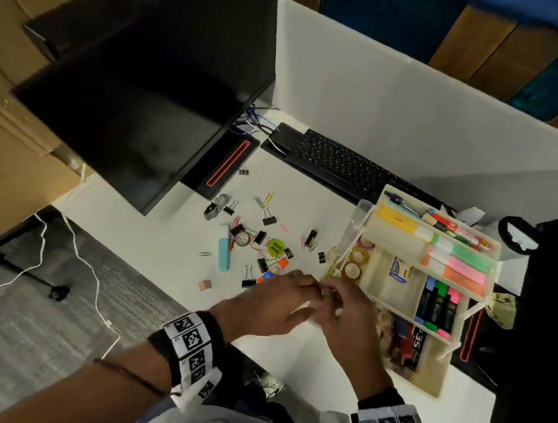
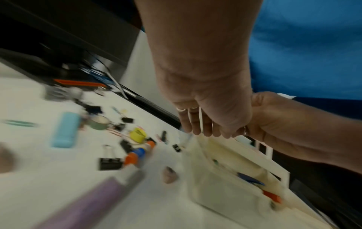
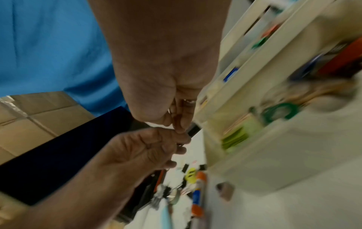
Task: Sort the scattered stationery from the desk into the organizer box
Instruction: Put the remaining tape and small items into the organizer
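My left hand (image 1: 312,289) and right hand (image 1: 330,296) meet fingertip to fingertip over the desk, at the near left corner of the cream organizer box (image 1: 431,386). In the right wrist view the right hand (image 3: 180,127) has its fingertips pinched together against the curled fingers of the left hand (image 3: 176,148); what lies between them is hidden. Scattered beyond the hands are black binder clips (image 1: 269,219), coloured paper clips (image 1: 267,198), a glue stick (image 1: 273,272), a teal eraser (image 1: 224,253), a green sharpener (image 1: 275,247) and a brown cube (image 1: 205,285). A purple marker (image 2: 88,206) lies near my left wrist.
The box holds highlighters (image 1: 454,264), markers (image 1: 436,305) and tape rolls (image 1: 352,270). A black monitor (image 1: 145,94) stands at the left and a keyboard (image 1: 344,166) lies behind the clutter. A white partition (image 1: 420,98) closes the back. A dark bulky object (image 1: 551,326) stands at the right.
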The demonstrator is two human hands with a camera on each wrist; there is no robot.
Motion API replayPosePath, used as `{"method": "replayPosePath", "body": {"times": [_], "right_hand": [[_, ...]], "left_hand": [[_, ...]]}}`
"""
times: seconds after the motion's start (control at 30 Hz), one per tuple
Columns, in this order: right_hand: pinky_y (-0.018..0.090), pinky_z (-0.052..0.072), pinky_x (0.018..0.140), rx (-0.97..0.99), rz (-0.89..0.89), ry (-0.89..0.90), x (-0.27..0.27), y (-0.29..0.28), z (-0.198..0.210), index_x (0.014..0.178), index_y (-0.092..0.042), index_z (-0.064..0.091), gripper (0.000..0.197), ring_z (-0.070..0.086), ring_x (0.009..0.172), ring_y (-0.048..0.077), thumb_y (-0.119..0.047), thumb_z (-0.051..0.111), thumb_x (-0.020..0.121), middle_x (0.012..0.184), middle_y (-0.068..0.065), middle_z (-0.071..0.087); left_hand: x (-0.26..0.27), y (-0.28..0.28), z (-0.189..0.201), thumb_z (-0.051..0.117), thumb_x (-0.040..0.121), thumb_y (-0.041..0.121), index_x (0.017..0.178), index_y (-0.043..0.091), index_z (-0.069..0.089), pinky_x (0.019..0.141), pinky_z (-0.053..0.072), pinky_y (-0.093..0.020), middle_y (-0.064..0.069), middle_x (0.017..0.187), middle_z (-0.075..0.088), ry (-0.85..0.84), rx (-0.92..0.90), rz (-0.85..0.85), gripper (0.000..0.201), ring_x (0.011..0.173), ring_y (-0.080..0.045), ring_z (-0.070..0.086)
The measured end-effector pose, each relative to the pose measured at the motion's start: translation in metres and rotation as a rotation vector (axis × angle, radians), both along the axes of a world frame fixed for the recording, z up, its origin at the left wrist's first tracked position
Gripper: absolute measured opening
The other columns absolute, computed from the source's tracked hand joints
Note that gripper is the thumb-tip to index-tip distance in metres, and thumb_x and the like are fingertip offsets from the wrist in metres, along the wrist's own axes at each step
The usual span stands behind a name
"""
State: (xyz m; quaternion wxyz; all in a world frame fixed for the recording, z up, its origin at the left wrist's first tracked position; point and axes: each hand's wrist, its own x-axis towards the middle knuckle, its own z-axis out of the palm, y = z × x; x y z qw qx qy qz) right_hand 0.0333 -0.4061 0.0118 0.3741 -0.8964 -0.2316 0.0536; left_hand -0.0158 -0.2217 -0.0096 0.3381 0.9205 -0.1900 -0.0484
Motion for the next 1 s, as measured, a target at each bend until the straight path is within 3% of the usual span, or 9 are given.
{"method": "replayPosePath", "body": {"times": [0.17,0.2,0.27,0.37,0.5,0.6,0.73,0.87,1.0], "right_hand": [[0.035,0.041,0.112,-0.092,0.021,0.264,0.026,0.082,-0.016,0.149,-0.005,0.045,0.052,0.048,0.134,0.027,-0.002,0.052,0.098,0.143,0.016,0.050],[0.032,0.040,0.110,-0.144,-0.030,0.355,0.034,0.097,-0.019,0.152,-0.005,0.039,0.056,0.043,0.138,0.030,-0.001,0.050,0.098,0.148,0.018,0.043],[0.034,0.044,0.100,-0.281,-0.119,0.465,0.051,0.119,-0.032,0.154,-0.007,0.030,0.061,0.042,0.135,0.034,-0.002,0.049,0.096,0.150,0.019,0.034],[0.039,0.046,0.094,-0.477,-0.193,0.398,0.072,0.131,-0.060,0.143,-0.006,0.033,0.057,0.045,0.120,0.037,-0.011,0.059,0.092,0.144,0.020,0.036],[0.019,0.035,0.075,-0.415,-0.259,0.383,0.083,0.131,-0.072,0.132,-0.009,0.052,0.033,0.047,0.092,0.019,-0.014,0.043,0.101,0.130,0.023,0.045],[0.030,0.044,0.074,-0.466,-0.270,0.317,0.082,0.129,-0.077,0.126,-0.009,0.055,0.027,0.058,0.102,0.031,-0.013,0.047,0.101,0.123,0.018,0.049],[0.037,0.052,0.069,-0.553,-0.243,0.142,0.081,0.130,-0.083,0.104,-0.005,0.062,0.015,0.065,0.084,0.037,-0.005,0.053,0.092,0.107,0.022,0.059],[0.038,0.051,0.073,-0.471,-0.199,0.129,0.080,0.134,-0.072,0.096,-0.002,0.065,0.016,0.064,0.085,0.039,0.004,0.057,0.082,0.096,0.022,0.062],[0.034,0.047,0.074,-0.243,-0.153,0.219,0.073,0.138,-0.041,0.100,-0.014,0.058,0.022,0.061,0.086,0.025,0.002,0.060,0.084,0.091,0.005,0.064]], "left_hand": [[-0.024,0.088,-0.003,0.055,0.102,0.026,0.124,0.025,0.065,0.098,0.051,-0.027,0.010,0.125,0.059,0.082,0.029,0.225,0.024,0.115,-0.012,0.057],[-0.027,0.102,-0.003,0.056,0.102,0.026,0.124,0.027,0.065,0.098,0.049,-0.024,0.011,0.126,0.058,0.108,0.047,0.257,0.024,0.116,-0.010,0.057],[-0.031,0.125,-0.003,0.057,0.101,0.027,0.124,0.028,0.065,0.098,0.050,-0.027,0.013,0.126,0.058,0.158,0.074,0.316,0.025,0.116,-0.009,0.056],[-0.031,0.148,-0.001,0.059,0.098,0.024,0.119,0.026,0.065,0.094,0.053,-0.035,0.012,0.121,0.060,0.214,0.094,0.333,0.022,0.112,-0.011,0.058],[-0.024,0.166,0.000,0.059,0.099,0.025,0.124,0.026,0.064,0.099,0.051,-0.034,0.009,0.126,0.061,0.300,0.133,0.349,0.026,0.117,-0.013,0.057],[-0.017,0.175,-0.004,0.058,0.100,0.025,0.124,0.026,0.065,0.098,0.052,-0.036,0.008,0.123,0.061,0.329,0.138,0.347,0.025,0.112,-0.015,0.060],[-0.005,0.176,-0.011,0.063,0.097,0.021,0.118,0.022,0.070,0.096,0.052,-0.037,0.005,0.120,0.064,0.347,0.151,0.320,0.022,0.112,-0.018,0.062],[0.013,0.160,-0.019,0.071,0.090,0.022,0.125,0.022,0.066,0.097,0.053,-0.038,0.001,0.128,0.062,0.295,0.112,0.175,0.036,0.117,-0.021,0.062],[0.037,0.129,-0.024,0.080,0.079,0.026,0.131,0.021,0.062,0.092,0.055,-0.044,-0.004,0.138,0.057,0.202,0.269,-0.151,0.055,0.120,-0.029,0.060]]}}
